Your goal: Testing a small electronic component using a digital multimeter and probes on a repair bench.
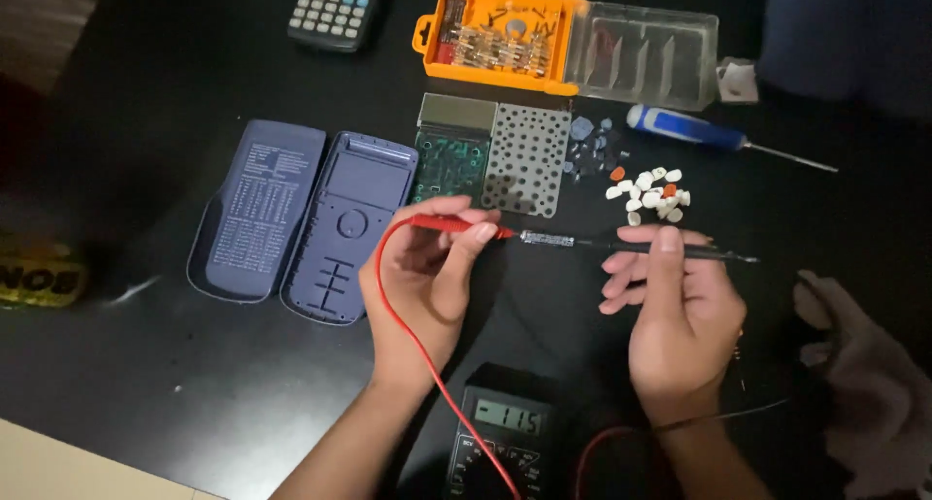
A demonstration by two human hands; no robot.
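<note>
A red test probe point(456, 225) is being pinched between the thumb and fingers of the left hand point(427, 277), its metal tip pointing right and meeting one end of a small dark cylindrical battery point(547, 238). From the probe, a red lead point(408, 335) is being trailed down past the left wrist toward a dark multimeter point(505, 437), which is lying at the bottom edge between the two forearms with its display lit. A black test probe point(670, 251) is being held in the closed fingers of the right hand point(680, 311), laid roughly level above the black table point(146, 364), with its near end reaching toward the other end of the battery; whether contact is being made there cannot be told. Just behind the hands, a green circuit board point(449, 162) and a grey dotted keypad sheet point(527, 158) are being kept side by side, with two bluish-grey case halves point(301, 214) lying to their left. A scatter of small white and orange keys point(650, 191) is lying just above the right hand, and a blue-handled screwdriver point(689, 128) is resting beyond them. Farther back, an orange bit case point(495, 34) is standing open with its clear lid folded out, and a dark calculator point(335, 10) is lying near the top edge. A pale cloth point(864, 374) is lying at the right.
</note>
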